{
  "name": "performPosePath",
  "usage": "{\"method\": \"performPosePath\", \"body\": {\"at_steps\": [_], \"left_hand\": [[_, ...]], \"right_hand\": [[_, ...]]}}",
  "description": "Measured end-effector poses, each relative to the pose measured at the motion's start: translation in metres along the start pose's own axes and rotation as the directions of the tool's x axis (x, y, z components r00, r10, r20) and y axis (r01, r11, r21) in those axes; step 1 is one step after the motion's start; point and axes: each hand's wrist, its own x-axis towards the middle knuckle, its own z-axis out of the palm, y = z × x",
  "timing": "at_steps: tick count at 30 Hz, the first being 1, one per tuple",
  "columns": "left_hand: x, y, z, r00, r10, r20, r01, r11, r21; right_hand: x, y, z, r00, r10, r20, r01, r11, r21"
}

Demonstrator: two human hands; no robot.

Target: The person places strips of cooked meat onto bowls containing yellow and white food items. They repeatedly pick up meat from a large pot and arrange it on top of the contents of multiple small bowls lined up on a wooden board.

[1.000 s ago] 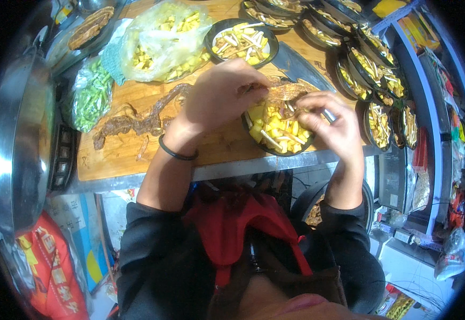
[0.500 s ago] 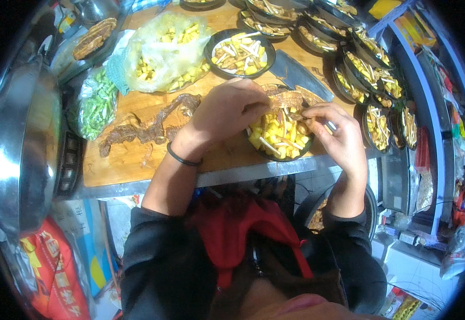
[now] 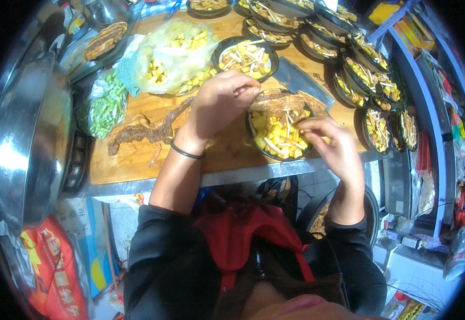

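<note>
A dark bowl (image 3: 259,145) of yellow diced potato and pale strips sits near the front edge of the wooden board. Brown meat slices (image 3: 280,102) lie across its far side. My left hand (image 3: 219,101), with a dark band on its wrist, is just left of the slices; its fingers are curled together, and what they pinch, if anything, is hidden. My right hand (image 3: 331,141) reaches over the bowl's right side, fingertips closed at the food there; what they hold is unclear. Strips of dark brown meat (image 3: 152,132) lie left of my left forearm.
Behind stand a filled bowl (image 3: 248,57), a cleaver (image 3: 301,80) and a plastic bag of diced potato (image 3: 176,56). A bag of green vegetable pieces (image 3: 107,106) is at the left. Stacked filled bowls (image 3: 360,74) crowd the right. A large metal pan (image 3: 24,149) rises at far left.
My left hand has drawn back to the left and away from over the bowl, uncovering the meat slices. My right fingertips have shifted slightly inward and down at the bowl's right side.
</note>
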Motion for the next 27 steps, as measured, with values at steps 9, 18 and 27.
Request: {"method": "performPosePath", "body": {"at_steps": [9, 18, 27], "left_hand": [[-0.004, -0.015, 0.001, 0.999, 0.024, 0.024, -0.028, 0.988, 0.154], [-0.007, 0.020, 0.021, 0.921, 0.348, 0.175, -0.389, 0.842, 0.374], [-0.049, 0.023, -0.116, 0.896, -0.376, 0.238, 0.210, 0.829, 0.519]], "right_hand": [[-0.079, 0.081, -0.032, 0.916, 0.233, -0.326, -0.155, 0.956, 0.248], [-0.122, 0.166, -0.013, 0.913, 0.296, -0.281, -0.230, 0.942, 0.244], [-0.121, 0.153, -0.006, 0.915, 0.283, -0.289, -0.198, 0.937, 0.289]]}}
